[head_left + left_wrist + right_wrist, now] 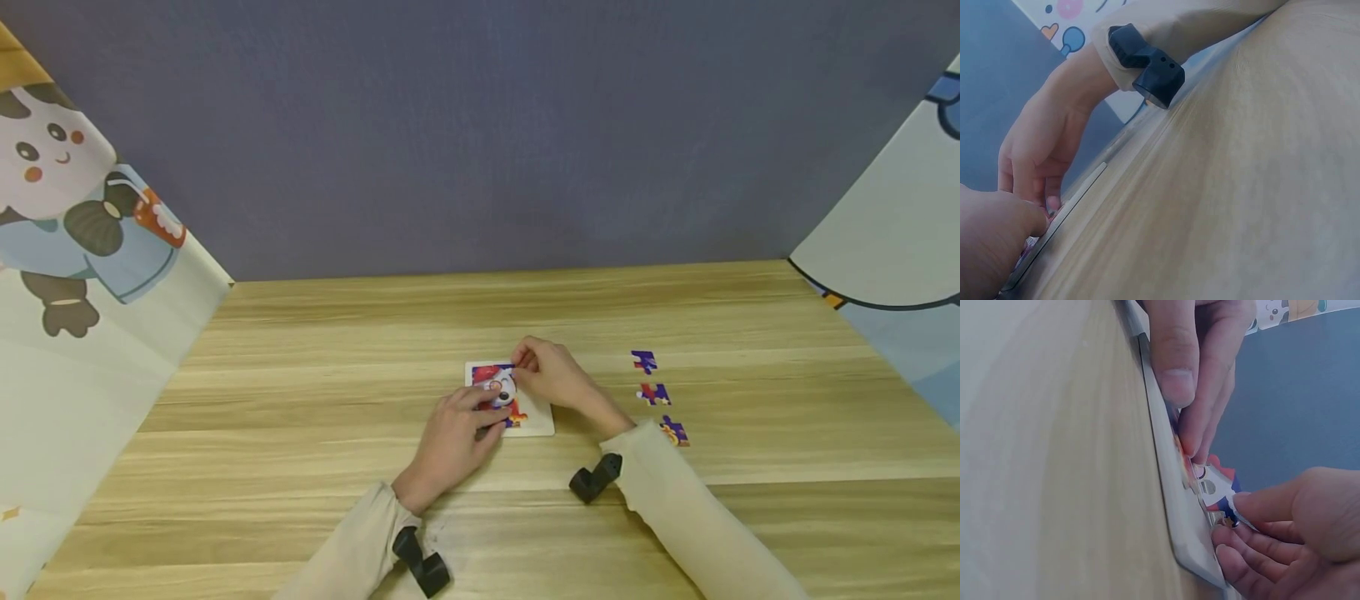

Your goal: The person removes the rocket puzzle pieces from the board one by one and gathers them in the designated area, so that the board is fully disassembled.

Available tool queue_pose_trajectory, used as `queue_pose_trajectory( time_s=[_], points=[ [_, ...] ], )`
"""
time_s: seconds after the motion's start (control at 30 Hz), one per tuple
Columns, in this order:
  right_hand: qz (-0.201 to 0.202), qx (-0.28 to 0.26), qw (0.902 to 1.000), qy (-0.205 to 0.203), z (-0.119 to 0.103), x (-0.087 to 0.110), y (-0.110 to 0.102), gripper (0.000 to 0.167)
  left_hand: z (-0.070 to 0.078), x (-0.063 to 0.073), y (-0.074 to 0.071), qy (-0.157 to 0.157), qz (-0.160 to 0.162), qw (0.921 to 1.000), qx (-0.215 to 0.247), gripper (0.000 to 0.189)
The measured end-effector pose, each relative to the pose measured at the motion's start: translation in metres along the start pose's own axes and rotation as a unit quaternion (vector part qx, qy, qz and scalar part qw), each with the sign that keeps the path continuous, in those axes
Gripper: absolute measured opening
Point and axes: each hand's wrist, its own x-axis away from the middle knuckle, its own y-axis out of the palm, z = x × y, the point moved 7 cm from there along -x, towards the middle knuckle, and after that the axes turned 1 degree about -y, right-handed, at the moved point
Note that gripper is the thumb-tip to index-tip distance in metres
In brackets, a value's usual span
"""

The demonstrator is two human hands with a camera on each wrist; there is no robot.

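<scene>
A small white puzzle tray (537,422) lies flat on the wooden table, its left part filled with purple, red and white pieces (486,372) that form a cartoon face. Spread across these pieces, my left hand (452,437) rests with its fingers nearly straight, pressing them down. My right hand (557,377) is at the tray's far edge. Between its thumb and fingers it pinches a puzzle piece (1227,499), which the right wrist view shows tilted up beside the laid pieces. The tray's lower right is bare white.
Three loose puzzle pieces lie in a column right of the tray: a far one (643,361), a middle one (655,394) and a near one (675,431), close to the right sleeve. A dark panel (480,142) stands behind the table (300,358), with printed panels on both sides.
</scene>
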Motion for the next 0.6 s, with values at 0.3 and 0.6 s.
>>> queue_pose_trajectory(
  time_s=[0.3,0.6],
  points=[
    [0.020,-0.012,0.9997,-0.006,0.0035,-0.0023,0.0014,0.004,0.0002,0.0003,0.0000,0.007,0.013,0.9998,-0.010,0.018],
    [0.036,0.005,0.9992,-0.015,0.0036,-0.0065,0.0007,0.004,0.0001,0.0004,0.0005,0.010,0.013,0.9998,-0.014,0.019]
  ],
)
